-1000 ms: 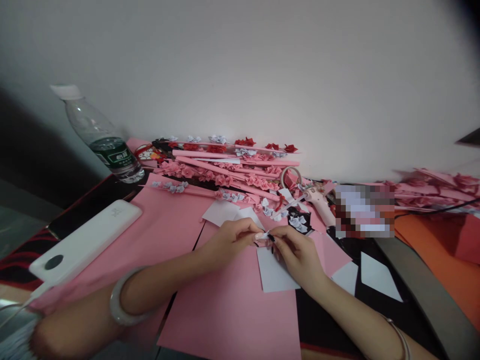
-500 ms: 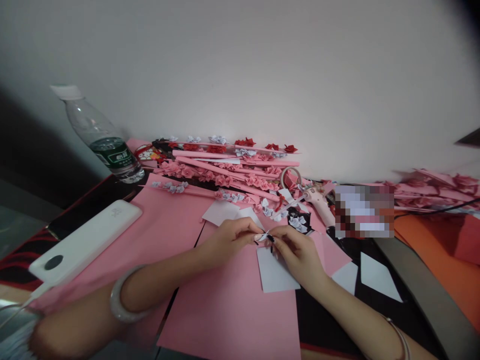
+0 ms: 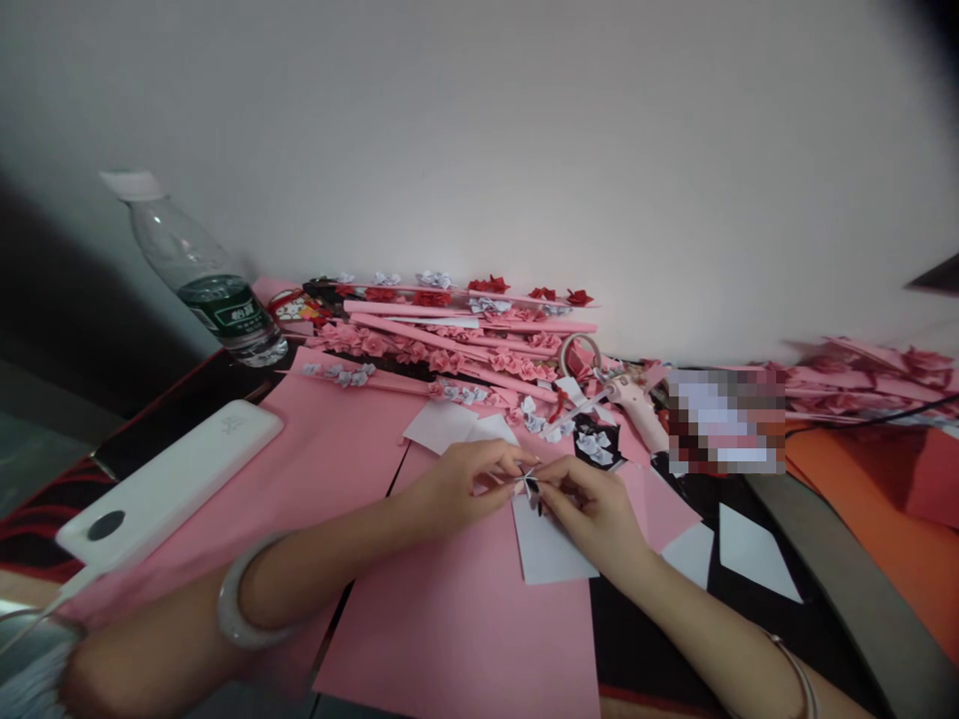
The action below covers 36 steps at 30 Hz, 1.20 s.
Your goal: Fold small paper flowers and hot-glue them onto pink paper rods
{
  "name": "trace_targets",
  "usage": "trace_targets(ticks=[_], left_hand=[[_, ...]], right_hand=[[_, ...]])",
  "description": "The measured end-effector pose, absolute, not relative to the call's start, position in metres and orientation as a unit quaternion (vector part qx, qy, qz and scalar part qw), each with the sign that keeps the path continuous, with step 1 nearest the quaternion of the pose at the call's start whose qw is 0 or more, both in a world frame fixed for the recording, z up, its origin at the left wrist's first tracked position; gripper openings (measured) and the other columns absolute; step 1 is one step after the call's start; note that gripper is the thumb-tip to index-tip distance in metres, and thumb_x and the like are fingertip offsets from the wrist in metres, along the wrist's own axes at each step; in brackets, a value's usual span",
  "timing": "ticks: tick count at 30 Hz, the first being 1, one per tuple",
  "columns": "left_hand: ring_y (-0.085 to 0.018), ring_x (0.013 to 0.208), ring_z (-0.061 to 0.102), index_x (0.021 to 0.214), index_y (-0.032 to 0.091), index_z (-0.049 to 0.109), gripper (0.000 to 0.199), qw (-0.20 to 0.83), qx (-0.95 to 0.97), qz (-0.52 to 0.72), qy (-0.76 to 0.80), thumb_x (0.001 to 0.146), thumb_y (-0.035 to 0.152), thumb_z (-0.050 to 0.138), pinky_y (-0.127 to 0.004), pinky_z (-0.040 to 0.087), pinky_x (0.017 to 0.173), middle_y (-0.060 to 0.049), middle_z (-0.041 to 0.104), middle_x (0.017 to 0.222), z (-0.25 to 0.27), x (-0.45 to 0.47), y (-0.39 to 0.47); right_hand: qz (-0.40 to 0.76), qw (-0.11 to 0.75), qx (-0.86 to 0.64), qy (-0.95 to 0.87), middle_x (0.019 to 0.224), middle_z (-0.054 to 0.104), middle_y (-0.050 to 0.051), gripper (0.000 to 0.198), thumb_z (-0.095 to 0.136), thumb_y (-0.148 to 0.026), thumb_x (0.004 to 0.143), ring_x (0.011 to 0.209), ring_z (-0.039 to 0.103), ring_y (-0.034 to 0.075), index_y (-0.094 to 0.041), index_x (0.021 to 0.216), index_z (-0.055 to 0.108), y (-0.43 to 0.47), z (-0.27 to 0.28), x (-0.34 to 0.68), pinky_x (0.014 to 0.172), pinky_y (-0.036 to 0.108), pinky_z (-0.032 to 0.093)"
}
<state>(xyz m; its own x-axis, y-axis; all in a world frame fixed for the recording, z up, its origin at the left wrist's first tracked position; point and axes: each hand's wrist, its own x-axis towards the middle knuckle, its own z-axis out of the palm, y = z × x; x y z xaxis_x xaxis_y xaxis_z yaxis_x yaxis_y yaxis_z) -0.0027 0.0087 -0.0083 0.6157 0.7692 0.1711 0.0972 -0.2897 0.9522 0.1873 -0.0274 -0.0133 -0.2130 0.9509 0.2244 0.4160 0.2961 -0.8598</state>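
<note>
Folded white paper piece (image 3: 527, 480) is held up between both hands, over the top edge of a white square (image 3: 550, 549) lying on a pink sheet (image 3: 465, 619). Left hand (image 3: 465, 481) pinches it from the left, fingers arched; right hand (image 3: 599, 499) pinches from the right, forearm angled in. Vs 0.5 s ago: piece now shows splayed, star-like points; looked flatter then. White power bank (image 3: 172, 479) lies left, marking too small to read. Farther: pink glue gun (image 3: 638, 407), paper flowers (image 3: 448, 361), standing bottle (image 3: 180, 235); green label (image 3: 231, 308) reads 怡寶, fine print illegible.
</note>
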Motion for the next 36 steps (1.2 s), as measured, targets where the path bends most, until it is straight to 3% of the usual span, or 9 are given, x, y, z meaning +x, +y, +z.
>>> trace_targets(ticks=[8, 12, 19, 36], left_hand=[[-0.015, 0.093, 0.062, 0.078, 0.018, 0.05, 0.006, 0.462, 0.775, 0.323, 0.286, 0.079, 0.012, 0.053, -0.027, 0.05, 0.079, -0.007, 0.063, 0.106, -0.0051, -0.0025, 0.0074], [-0.014, 0.086, 0.06, 0.078, 0.018, 0.053, 0.004, 0.424, 0.784, 0.328, 0.313, 0.079, 0.014, 0.055, -0.022, 0.05, 0.069, -0.005, 0.061, 0.095, -0.0034, -0.0028, 0.0073], [-0.014, 0.08, 0.059, 0.083, 0.019, 0.058, 0.003, 0.385, 0.782, 0.324, 0.367, 0.081, 0.018, 0.056, -0.025, 0.047, 0.071, -0.001, 0.064, 0.084, -0.0002, -0.0038, 0.0088], [-0.014, 0.075, 0.057, 0.084, 0.021, 0.055, 0.014, 0.32, 0.834, 0.251, 0.372, 0.086, 0.016, 0.042, -0.025, 0.039, 0.068, 0.003, 0.063, 0.082, -0.0008, -0.0106, 0.0107]], right_hand=[[0.321, 0.401, -0.474, -0.715, 0.061, 0.062, 0.001, 0.008, 0.056, -0.018, 0.082, 0.051, 0.056, 0.011, -0.018, 0.082, 0.064, -0.0265, -0.0124, 0.1867, 0.048, 0.022, 0.044], [0.315, 0.394, -0.472, -0.723, 0.061, 0.062, 0.001, 0.012, 0.053, -0.018, 0.084, 0.049, 0.055, 0.01, -0.018, 0.08, 0.064, -0.0258, -0.0099, 0.1865, 0.046, 0.021, 0.044], [0.268, 0.366, -0.482, -0.749, 0.068, 0.062, 0.002, 0.011, 0.055, -0.019, 0.081, 0.059, 0.058, 0.013, -0.018, 0.091, 0.061, -0.0273, -0.0109, 0.1859, 0.052, 0.022, 0.046], [0.245, 0.337, -0.458, -0.785, 0.068, 0.061, 0.0, 0.016, 0.044, -0.013, 0.085, 0.059, 0.058, 0.012, -0.02, 0.092, 0.057, -0.0292, -0.0059, 0.1864, 0.053, 0.021, 0.046]])
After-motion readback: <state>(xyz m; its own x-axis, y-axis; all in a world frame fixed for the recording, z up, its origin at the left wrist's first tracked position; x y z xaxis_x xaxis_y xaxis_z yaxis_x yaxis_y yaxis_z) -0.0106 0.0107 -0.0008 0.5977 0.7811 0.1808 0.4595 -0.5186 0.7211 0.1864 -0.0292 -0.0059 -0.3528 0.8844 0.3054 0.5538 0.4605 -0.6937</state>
